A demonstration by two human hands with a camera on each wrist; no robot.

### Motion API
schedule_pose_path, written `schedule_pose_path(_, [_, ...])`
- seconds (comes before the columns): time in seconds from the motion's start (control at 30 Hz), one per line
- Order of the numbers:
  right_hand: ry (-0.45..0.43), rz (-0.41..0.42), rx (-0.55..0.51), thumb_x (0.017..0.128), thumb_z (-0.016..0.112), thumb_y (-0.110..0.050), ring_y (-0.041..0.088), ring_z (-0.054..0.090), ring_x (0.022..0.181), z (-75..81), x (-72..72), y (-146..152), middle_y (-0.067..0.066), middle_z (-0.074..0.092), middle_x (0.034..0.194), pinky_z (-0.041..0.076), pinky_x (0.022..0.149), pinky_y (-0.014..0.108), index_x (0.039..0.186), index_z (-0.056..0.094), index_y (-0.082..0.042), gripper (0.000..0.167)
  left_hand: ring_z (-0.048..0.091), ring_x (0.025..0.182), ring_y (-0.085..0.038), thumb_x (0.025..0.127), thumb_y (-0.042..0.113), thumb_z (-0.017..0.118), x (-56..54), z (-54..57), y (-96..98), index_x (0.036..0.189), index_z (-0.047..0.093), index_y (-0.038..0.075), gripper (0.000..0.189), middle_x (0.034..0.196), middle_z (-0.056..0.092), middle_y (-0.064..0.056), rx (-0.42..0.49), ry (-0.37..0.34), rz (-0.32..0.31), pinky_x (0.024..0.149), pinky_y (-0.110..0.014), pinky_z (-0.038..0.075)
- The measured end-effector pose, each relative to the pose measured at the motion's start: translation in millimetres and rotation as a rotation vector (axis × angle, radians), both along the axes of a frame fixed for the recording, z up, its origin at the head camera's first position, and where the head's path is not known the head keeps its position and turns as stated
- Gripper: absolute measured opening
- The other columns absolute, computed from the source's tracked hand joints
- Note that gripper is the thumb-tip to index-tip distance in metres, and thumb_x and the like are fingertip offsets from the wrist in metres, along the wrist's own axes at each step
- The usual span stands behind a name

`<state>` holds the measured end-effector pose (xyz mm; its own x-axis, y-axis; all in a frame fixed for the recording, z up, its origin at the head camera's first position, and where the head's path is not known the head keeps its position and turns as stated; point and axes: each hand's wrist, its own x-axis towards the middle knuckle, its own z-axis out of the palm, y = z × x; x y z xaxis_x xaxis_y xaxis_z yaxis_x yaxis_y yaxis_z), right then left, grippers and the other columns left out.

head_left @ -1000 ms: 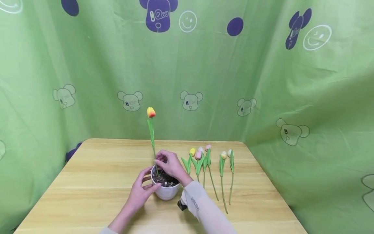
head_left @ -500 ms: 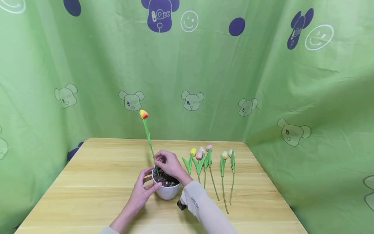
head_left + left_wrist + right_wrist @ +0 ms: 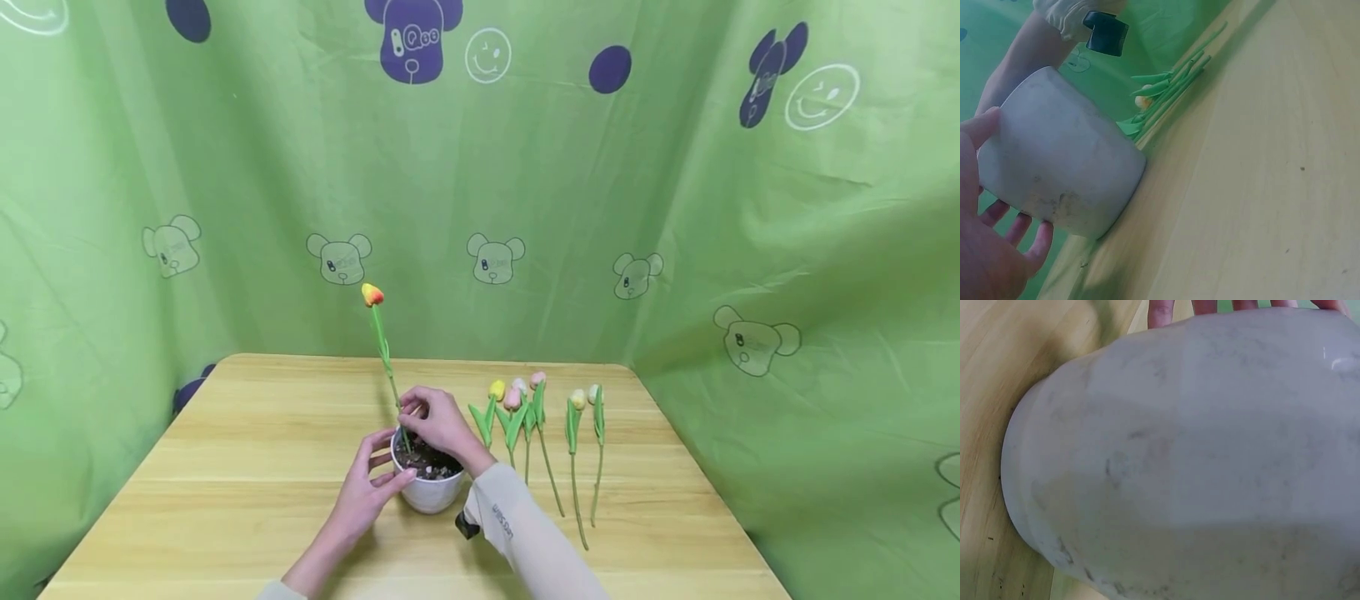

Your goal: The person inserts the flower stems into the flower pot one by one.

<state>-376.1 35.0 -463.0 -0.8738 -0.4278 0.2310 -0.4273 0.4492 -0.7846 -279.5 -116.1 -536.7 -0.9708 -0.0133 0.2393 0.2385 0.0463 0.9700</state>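
A white flower pot point(image 3: 431, 497) of dark soil point(image 3: 417, 461) stands on the wooden table. My left hand point(image 3: 362, 493) holds it from the left, thumb at the near rim and fingers spread along the far side. In the left wrist view those fingers point(image 3: 1040, 247) bend around the pot wall. Out of the soil rises a yellow-and-red artificial tulip point(image 3: 372, 295), tilted to the left. My right hand point(image 3: 444, 427) reaches over the pot and pinches its stem low down, just above the soil. The pot's pale side point(image 3: 1179, 444) fills most of the right wrist view.
To the right of the pot lie several more artificial tulips, among them a yellow one point(image 3: 497, 390), a pink one point(image 3: 512, 398) and a cream one point(image 3: 577, 400). Green printed curtain point(image 3: 420, 192) surrounds the table point(image 3: 225, 467) at the back and sides.
The tulip's head has swung left, so its stem leans more than a second ago. Both hands have kept their places at the pot and stem.
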Motion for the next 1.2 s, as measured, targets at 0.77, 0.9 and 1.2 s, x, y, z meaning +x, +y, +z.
schedule_pose_path(0.77, [0.109,0.026,-0.129,0.094,0.075,-0.012,0.015,0.071,0.088,11.3,-2.3,7.9,0.008,0.075,0.097,0.060,0.085,0.029,0.107,0.071,-0.007,0.014,0.052,0.130,-0.039,0.088,0.016,0.082,1.5,3.1,0.7,0.151,0.044,0.012,0.074,0.148,0.049,-0.019,0.018,-0.014,-0.008,0.108,-0.052,0.052])
schedule_pose_path(0.9, [0.164,0.038,-0.144,0.096,0.073,-0.012,0.017,0.072,0.089,12.6,-1.9,10.7,0.008,0.074,0.097,0.062,0.083,0.029,0.106,0.069,-0.008,0.011,0.053,0.130,-0.038,0.087,0.017,0.082,1.0,4.3,-0.4,0.150,0.046,0.015,0.073,0.148,0.048,-0.018,0.020,-0.019,-0.001,0.108,-0.051,0.052])
schedule_pose_path(1.2, [0.218,0.124,0.004,0.098,0.070,-0.011,0.016,0.071,0.091,15.1,1.4,12.5,0.005,0.076,0.097,0.061,0.087,0.027,0.107,0.070,-0.009,0.010,0.052,0.130,-0.038,0.087,0.016,0.082,-0.5,4.5,-2.1,0.150,0.045,0.015,0.073,0.148,0.048,-0.019,0.029,-0.018,-0.010,0.108,-0.052,0.051])
